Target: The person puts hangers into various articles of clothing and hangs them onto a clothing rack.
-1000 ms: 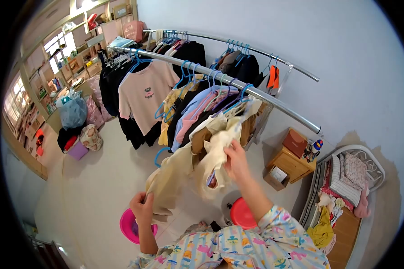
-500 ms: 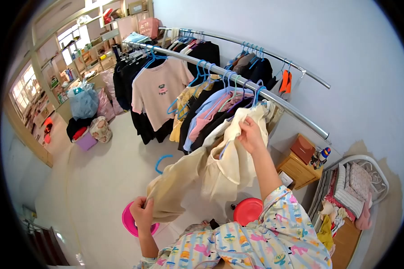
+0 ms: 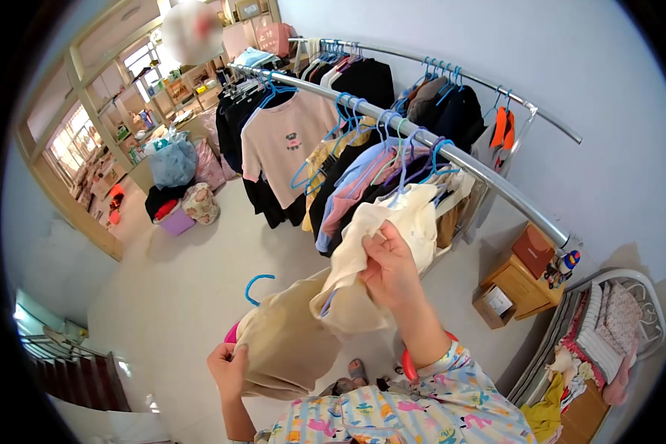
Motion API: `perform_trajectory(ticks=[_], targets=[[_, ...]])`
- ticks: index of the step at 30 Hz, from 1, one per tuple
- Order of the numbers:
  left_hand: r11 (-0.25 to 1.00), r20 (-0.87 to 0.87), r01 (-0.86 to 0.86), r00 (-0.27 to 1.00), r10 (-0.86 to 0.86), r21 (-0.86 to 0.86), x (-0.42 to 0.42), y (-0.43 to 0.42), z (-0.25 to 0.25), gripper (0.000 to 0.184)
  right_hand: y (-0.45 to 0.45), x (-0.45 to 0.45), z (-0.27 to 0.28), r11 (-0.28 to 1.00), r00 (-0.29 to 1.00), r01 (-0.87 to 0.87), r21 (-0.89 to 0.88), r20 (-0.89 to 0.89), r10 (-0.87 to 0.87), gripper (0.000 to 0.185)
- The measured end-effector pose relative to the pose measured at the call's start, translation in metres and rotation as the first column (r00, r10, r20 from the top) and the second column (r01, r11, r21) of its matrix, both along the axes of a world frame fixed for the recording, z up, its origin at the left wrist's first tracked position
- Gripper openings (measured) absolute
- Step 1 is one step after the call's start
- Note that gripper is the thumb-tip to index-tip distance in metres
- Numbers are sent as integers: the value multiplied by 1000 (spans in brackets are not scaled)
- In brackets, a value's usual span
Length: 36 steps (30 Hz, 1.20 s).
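Note:
My left hand (image 3: 228, 367) pinches the edge of a beige garment (image 3: 292, 337) low in front of me. A blue hanger (image 3: 259, 278) shows its hook above this garment. My right hand (image 3: 389, 268) is closed on pale cream cloth (image 3: 354, 248), held up just in front of the rack. I cannot tell whether the beige and cream cloth are one garment. Behind my right hand, more cream cloth (image 3: 418, 214) hangs near the end of the row of clothes.
Clothes, among them a pink T-shirt (image 3: 288, 140), hang on a metal rail (image 3: 488, 174). A second rail (image 3: 555, 127) runs behind. To the right stand a wooden cabinet (image 3: 522, 285) and a rack piled with folded bedding (image 3: 588, 318). Stuffed bags (image 3: 174, 166) lie at the left.
My right hand has come down and left with the cream cloth, away from the rail. My left hand still grips the beige garment. The view has shifted slightly.

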State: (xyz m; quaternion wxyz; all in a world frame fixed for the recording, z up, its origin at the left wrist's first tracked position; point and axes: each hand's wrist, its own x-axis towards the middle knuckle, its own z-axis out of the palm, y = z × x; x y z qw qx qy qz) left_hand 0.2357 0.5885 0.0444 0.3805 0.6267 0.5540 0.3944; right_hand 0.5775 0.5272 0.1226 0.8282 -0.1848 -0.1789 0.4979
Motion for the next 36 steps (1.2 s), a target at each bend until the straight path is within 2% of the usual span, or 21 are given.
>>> perform_trajectory(ticks=[2, 8, 9, 11, 12, 13, 16, 17, 20, 22, 27, 30, 31, 34, 36], targets=[[1000, -17, -20, 1000, 20, 8, 2, 0, 0, 12, 0, 1, -3, 1000, 998, -2, -22, -62, 0, 24], [999, -29, -33, 999, 33, 5, 7, 18, -15, 14, -12, 31, -60, 980, 986, 159, -121, -37, -165, 26], [1000, -21, -27, 999, 27, -2, 4, 27, -24, 15, -20, 25, -42, 963, 978, 180, -198, -68, -197, 23], [1000, -11, 8, 1000, -8, -14, 6, 49, -37, 17, -29, 4, -7, 940, 967, 245, -239, -9, -255, 34], [999, -4, 38, 999, -38, -11, 8, 63, -39, 17, -30, -5, 1, 923, 956, 285, -259, 15, -292, 39], [998, 8, 68, 998, -68, -8, 13, 78, -41, 17, -30, -10, -10, 928, 950, 311, -205, 77, -301, 44], [993, 22, 103, 995, -102, -51, 22, 121, -39, 16, -14, -18, -6, 923, 932, 337, -185, 208, -298, 17], [990, 25, 135, 991, -134, -36, 26, 134, -38, 15, -2, -11, -12, 901, 925, 365, -236, 205, -321, 17], [978, 24, 209, 978, -209, -2, 28, 168, -34, 15, 37, 15, -37, 844, 870, 493, -211, 107, -481, 18], [968, 17, 253, 967, -253, 4, 31, 185, -32, 15, 43, 28, -52, 831, 868, 496, -252, 123, -480, 21], [934, 62, 358, 932, -357, -11, 27, 219, -33, 13, 47, 33, -36, 809, 847, 530, -253, 211, -489, 29], [917, 68, 400, 915, -398, -10, 23, 237, -31, 12, 51, 46, -22, 835, 855, 505, -220, 260, -448, 28], [911, 66, 412, 909, -411, -2, 22, 244, -30, 12, 58, 46, -13, 819, 848, 525, -230, 220, -482, 26], [904, 52, 426, 903, -427, 20, 12, 265, -32, 13, 51, 89, -41, 830, 831, 528, -179, 307, -463, 24], [906, 70, 423, 904, -422, 14, 4, 277, -37, 13, 56, 85, -38, 771, 800, 596, -224, 248, -547, 21]])
